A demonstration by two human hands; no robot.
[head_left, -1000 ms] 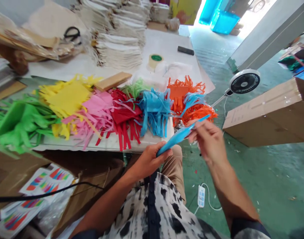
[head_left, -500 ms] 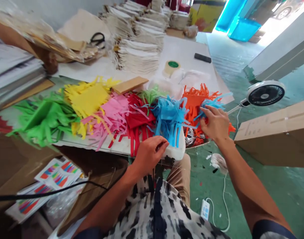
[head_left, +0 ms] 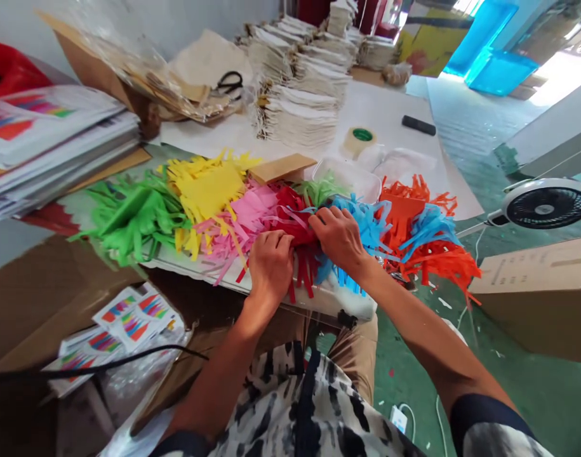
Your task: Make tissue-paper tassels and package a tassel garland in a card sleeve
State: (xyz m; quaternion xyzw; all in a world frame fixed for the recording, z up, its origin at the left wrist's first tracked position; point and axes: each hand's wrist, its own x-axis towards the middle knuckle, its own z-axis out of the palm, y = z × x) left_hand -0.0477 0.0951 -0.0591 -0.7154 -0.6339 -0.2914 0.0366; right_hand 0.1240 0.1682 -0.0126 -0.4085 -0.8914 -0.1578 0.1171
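My left hand (head_left: 271, 263), its fingers curled, pinches the left side of a red fringed tissue-paper tassel (head_left: 290, 216). From the right, my right hand (head_left: 341, 240) closes on the same red tassel; its fingertips are partly hidden in the paper. Left of my hands lie a pink tassel (head_left: 252, 206), a yellow tassel (head_left: 209, 190) and a green tassel (head_left: 133, 219). Beside my right hand is a blue tassel (head_left: 366, 219), and farther right an orange tassel (head_left: 404, 216) has blue strips (head_left: 430, 228) across it.
Behind the tassels are a brown cardboard piece (head_left: 283, 168), a clear plastic tray (head_left: 352, 181) and a tape roll (head_left: 359, 141). Stacked white bundles (head_left: 302, 114) and scissors (head_left: 229, 84) lie farther back. A small fan (head_left: 547, 208) and a carton (head_left: 533, 298) stand at right.
My right hand has moved left from the blue strips over the orange tassel to the red one. My left hand has shifted onto the red tassel too. The view has turned left.
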